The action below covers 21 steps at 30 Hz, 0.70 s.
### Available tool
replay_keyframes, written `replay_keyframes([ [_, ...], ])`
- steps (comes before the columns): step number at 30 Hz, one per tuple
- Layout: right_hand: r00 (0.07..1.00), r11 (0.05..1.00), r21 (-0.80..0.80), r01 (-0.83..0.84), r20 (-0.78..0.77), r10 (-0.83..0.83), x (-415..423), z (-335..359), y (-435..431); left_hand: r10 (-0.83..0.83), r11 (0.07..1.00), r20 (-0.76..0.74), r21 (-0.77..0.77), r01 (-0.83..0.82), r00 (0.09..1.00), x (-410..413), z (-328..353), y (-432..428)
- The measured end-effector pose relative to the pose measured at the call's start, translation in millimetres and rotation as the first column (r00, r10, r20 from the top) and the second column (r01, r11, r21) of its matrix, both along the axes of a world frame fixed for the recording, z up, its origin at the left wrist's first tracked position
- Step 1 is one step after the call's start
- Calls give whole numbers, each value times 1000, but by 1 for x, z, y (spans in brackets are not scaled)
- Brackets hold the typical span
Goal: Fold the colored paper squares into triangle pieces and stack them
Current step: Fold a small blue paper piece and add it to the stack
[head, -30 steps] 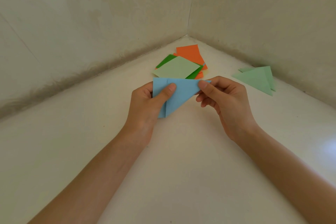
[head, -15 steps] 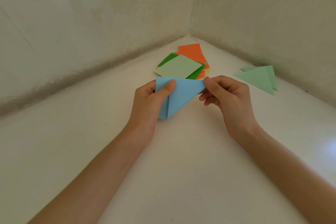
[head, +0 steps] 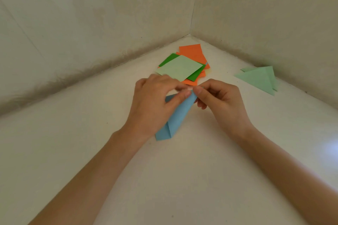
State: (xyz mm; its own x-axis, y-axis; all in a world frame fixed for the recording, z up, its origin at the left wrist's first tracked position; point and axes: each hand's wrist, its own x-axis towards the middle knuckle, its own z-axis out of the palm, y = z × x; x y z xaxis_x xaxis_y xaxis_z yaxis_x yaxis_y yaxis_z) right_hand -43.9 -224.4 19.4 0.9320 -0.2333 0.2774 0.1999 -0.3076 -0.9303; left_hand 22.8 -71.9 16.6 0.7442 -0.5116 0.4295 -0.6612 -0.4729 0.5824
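- Now mid-fold, the blue paper piece (head: 180, 113) sits at the centre of the frame, low over the white surface (head: 182, 170). A second ago it was a wide triangle spread between the hands; it is now a narrow, doubled-over wedge with its upper corners brought together.
- This looks like a further halving fold. The crease appears not yet pressed flat, so the piece is probably not ready to stack.
- The paper is pale blue, matte and thin, with layered edges showing at its lower end, which points to the lower left. Whether that end touches the surface cannot be told.
- The left hand (head: 155, 102) has rolled over the piece, thumb and forefinger pinching the top corner.
- The right hand (head: 221, 100) pinches the same corner from the right, its other fingers curled.
- Just beyond, at upper centre, lies a loose pile of unfolded squares (head: 180, 67) in light green, dark green and orange.
- At right, near the wall, lie the pale green folded triangles (head: 256, 78), overlapping.
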Motion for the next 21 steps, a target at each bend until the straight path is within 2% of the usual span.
replay_keyframes([
  [1,1000,1000,-4,-6,-1,6,0,0,1,-31,999,-25,11,31,999,-2,0,-1],
  [4,1000,999,34,0,-2,0,2,-1,2,-84,993,-200,-93,67,976,-5,-1,-3],
  [9,995,994,94,-64,-67,71,4,-2,4,-88,982,-307,-187,30,947,-10,-2,-7],
  [14,993,996,82,-37,-107,46,3,-3,6,-71,991,-286,-130,34,956,-17,-6,-11],
  [17,991,995,76,-61,-112,69,2,-5,10,-50,976,-291,-217,-15,956,-19,-8,-14],
  [21,993,998,61,-36,-112,43,0,-5,11,-17,916,-370,-379,-134,929,-15,-4,-13],
])
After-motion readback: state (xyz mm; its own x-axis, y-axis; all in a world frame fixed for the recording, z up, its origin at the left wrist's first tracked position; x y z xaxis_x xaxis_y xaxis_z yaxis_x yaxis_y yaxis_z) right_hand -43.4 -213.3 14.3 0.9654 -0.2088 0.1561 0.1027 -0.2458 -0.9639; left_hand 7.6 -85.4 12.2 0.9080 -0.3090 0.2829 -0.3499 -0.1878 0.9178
